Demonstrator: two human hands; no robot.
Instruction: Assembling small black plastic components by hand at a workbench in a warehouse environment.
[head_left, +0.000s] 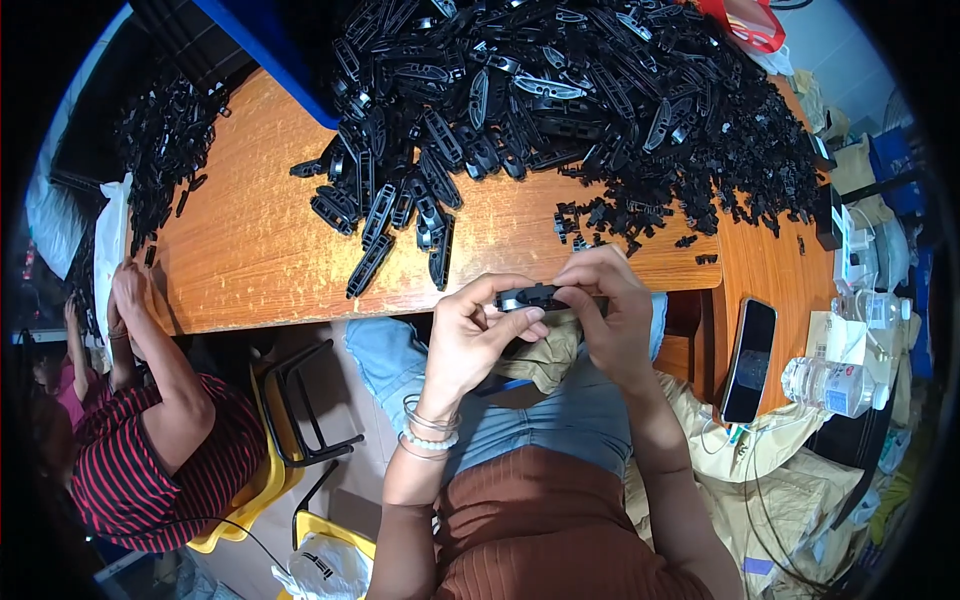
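Note:
Just past the table's near edge, above my lap, both hands hold one long black plastic part [527, 297]. My left hand [474, 338] grips its left end between thumb and fingers. My right hand [612, 312] pinches the right end, its thumb pressed against the part; whether a small clip sits under those fingers is hidden. Ahead lies a large heap of long black plastic parts [480, 100], with several spilling toward me. Small black clips [745, 150] are piled to its right, some scattered nearer. Tan cloth [552, 362] lies on my lap beneath my hands.
The wooden table [240, 240] also bears a blue bin [285, 65] at the far left and a phone [750, 360] at right. Plastic bottles [828, 386] stand beyond the phone. At left a person in a striped shirt [165, 465] sits by another black heap [165, 150].

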